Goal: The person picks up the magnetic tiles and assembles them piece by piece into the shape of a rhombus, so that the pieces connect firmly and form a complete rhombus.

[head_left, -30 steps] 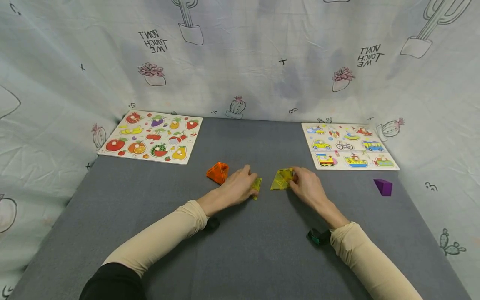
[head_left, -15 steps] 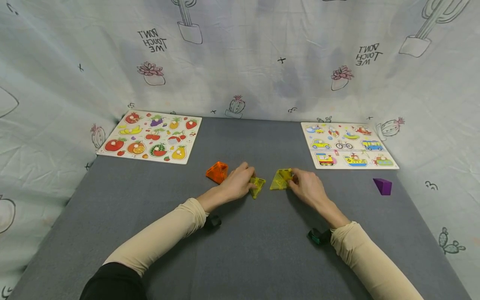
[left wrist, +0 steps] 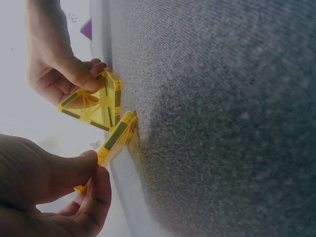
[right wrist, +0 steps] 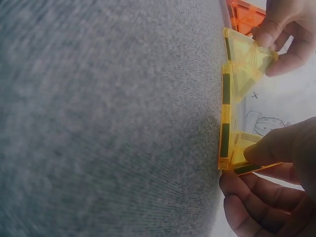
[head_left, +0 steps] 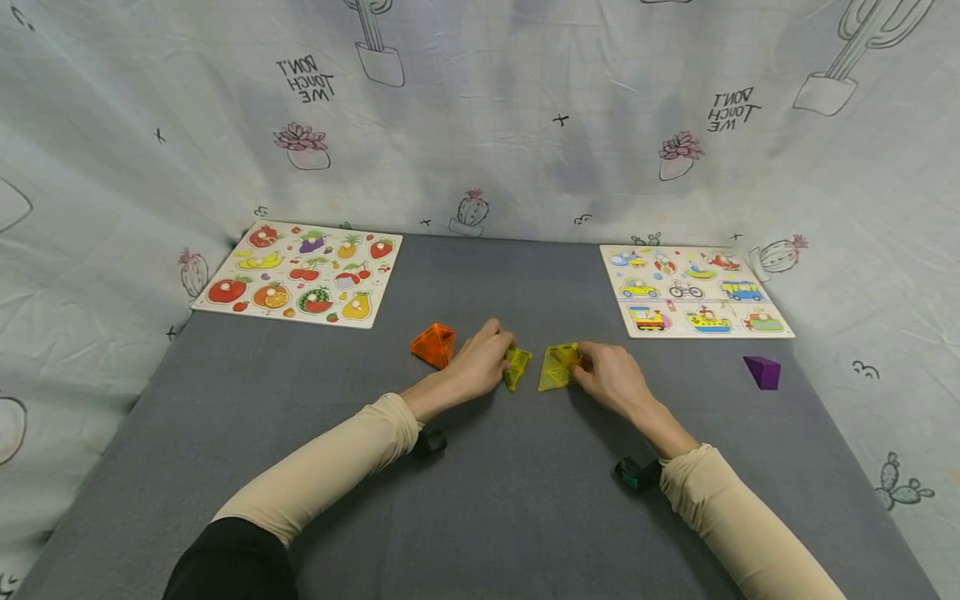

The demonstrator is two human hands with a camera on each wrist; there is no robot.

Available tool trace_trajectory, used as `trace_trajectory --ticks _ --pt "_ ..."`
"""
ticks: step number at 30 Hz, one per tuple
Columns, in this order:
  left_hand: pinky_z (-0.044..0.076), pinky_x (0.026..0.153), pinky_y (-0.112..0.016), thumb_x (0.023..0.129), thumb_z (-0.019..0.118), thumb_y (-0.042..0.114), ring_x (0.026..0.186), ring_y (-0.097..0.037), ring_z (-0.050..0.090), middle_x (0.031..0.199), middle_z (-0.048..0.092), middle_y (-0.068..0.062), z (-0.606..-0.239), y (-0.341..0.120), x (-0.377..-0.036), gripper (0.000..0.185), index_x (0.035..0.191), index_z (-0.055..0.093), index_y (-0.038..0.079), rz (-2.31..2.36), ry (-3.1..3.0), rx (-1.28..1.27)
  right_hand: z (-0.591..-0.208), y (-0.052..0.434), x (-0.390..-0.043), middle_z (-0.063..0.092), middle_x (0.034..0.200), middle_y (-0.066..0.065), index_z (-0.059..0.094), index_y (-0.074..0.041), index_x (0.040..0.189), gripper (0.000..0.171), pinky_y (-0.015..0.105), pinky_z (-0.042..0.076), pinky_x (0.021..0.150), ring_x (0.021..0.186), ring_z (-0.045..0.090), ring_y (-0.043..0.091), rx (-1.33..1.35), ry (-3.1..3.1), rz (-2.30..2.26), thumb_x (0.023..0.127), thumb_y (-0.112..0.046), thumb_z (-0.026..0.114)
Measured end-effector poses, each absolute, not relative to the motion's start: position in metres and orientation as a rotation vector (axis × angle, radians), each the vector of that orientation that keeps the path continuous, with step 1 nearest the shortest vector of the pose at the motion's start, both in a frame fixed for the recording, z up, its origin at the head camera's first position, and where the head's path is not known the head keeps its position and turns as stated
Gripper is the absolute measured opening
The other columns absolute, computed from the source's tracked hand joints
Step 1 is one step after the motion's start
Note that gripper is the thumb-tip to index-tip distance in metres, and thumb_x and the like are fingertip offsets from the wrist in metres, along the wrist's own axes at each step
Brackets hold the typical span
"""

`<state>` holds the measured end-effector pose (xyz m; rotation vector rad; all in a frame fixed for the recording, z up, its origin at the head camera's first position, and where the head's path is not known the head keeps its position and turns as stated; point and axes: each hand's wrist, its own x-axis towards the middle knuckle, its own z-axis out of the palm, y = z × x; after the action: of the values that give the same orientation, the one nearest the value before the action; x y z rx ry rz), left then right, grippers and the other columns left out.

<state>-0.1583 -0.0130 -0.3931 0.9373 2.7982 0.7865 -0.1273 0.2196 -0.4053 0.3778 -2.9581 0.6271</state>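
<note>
Two yellow pieces mid-table, head view: left hand [head_left: 480, 367] pinches yellow triangle tile [head_left: 517, 367]; right hand [head_left: 609, 379] grips yellow tile assembly [head_left: 558, 367], just beside. Left wrist: tile edge on grey table [left wrist: 222, 118]. Right wrist: pieces nearly touching.

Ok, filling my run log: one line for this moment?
left hand: pinches yellow tile | right hand: holds yellow tile cluster | pieces close
</note>
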Motion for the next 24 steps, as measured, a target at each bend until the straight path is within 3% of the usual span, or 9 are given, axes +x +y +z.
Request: trace_trajectory --ticks 7,16,24 --pt "0.052 0.071 -0.033 0.093 0.063 0.002 0.083 -0.023 0.059 0.106 0.056 -0.016 -0.3936 -0.0101 -0.1596 0.021 0.114 0.066 0.001 0.788 2.790 0.956 -0.4044 0.2182 -0.1262 0.055 0.065 0.002 0.060 -0.008 0.076 0.011 0.027 0.032 0.052 0.056 0.043 0.013 0.378 -2.970 0.613 0.082 -0.010 0.068" --pt "0.055 0.083 -0.040 0.093 0.063 0.002 0.100 -0.031 0.062 0.111 0.063 -0.019 -0.3950 -0.0081 -0.1631 0.027 0.120 0.063 -0.003 0.848 2.740 0.947 -0.4053 0.2179 -0.1261 0.053 0.063 0.001 0.056 -0.009 0.073 0.015 0.026 0.032 0.052 0.056 0.041 0.012 0.415 -2.955 0.641 0.083 -0.009 0.068" --pt "0.055 0.081 -0.040 0.094 0.063 0.005 0.099 -0.030 0.063 0.111 0.064 -0.019 -0.3973 -0.0071 -0.1652 0.029 0.121 0.062 -0.004 0.881 2.704 0.939 -0.4060 0.2178 -0.1262 0.054 0.062 0.001 0.055 -0.010 0.071 0.017 0.025 0.032 0.052 0.054 0.041 0.011 0.430 -2.940 0.666 0.083 -0.009 0.068"
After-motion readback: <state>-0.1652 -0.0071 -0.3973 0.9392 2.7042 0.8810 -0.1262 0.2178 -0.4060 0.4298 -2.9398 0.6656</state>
